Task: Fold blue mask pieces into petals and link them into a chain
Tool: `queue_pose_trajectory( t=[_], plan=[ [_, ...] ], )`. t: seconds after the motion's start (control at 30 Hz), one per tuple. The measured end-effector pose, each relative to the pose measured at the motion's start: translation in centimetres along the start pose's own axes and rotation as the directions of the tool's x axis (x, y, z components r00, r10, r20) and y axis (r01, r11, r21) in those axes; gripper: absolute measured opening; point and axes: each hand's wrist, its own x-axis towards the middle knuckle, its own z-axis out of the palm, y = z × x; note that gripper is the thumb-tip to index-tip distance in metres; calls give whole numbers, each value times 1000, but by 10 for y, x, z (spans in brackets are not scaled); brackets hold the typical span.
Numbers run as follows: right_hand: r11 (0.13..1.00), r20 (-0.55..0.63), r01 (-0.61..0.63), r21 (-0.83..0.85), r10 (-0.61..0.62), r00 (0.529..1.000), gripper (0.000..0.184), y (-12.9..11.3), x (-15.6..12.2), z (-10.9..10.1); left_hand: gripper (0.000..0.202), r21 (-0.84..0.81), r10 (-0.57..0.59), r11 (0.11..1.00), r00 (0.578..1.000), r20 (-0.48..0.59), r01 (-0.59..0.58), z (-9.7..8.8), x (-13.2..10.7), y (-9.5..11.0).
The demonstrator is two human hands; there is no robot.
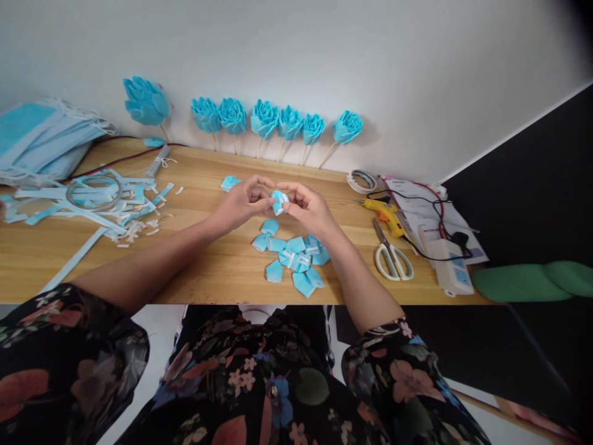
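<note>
Wooden bench [222, 272]. Above petal pile [294, 256], pinched by left hand [241, 203] and right hand [306, 209]: blue piece [279, 201]. Seems light, soft, floppy; best held at edges.

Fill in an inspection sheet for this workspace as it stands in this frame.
Surface: wooden table against a white wall.
Job's things: small blue folded piece held above the table; pile of blue pieces under the hands; seven blue roses on sticks leaning on the wall.
Clutter: mask stack and cut strips at left; glue gun, scissors, tape roll and papers at right.
Grippers: left hand and right hand both pinch the piece.
Cables: black cable over the papers; red cable back left.
Surroundings: green object at right.
</note>
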Motion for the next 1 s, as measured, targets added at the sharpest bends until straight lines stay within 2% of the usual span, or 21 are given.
queue_pose_trajectory(
  t=[0.07,0.13,0.27,0.4,0.7,1.0],
  plan=[
    [1000,-18,-1,27,2,1000,40,-2,0,-1,39,-5,71,997,995,-64,-71,0,1,2],
    [999,-30,0,41,1,1000,41,-3,1,-1,32,65,121,991,988,-95,-115,0,0,6],
    [999,-42,8,41,-6,999,42,-2,1,-1,13,264,152,955,987,-51,-134,1,-3,13],
    [1000,-18,13,26,-12,1000,42,0,1,-1,12,388,208,902,978,-2,-191,2,-5,13],
    [999,0,19,48,-19,1000,42,2,1,0,9,491,248,841,968,29,-230,-2,-1,5],
    [999,1,13,40,-13,1000,42,2,1,0,7,477,231,851,972,37,-221,-1,-1,6]
  ],
)
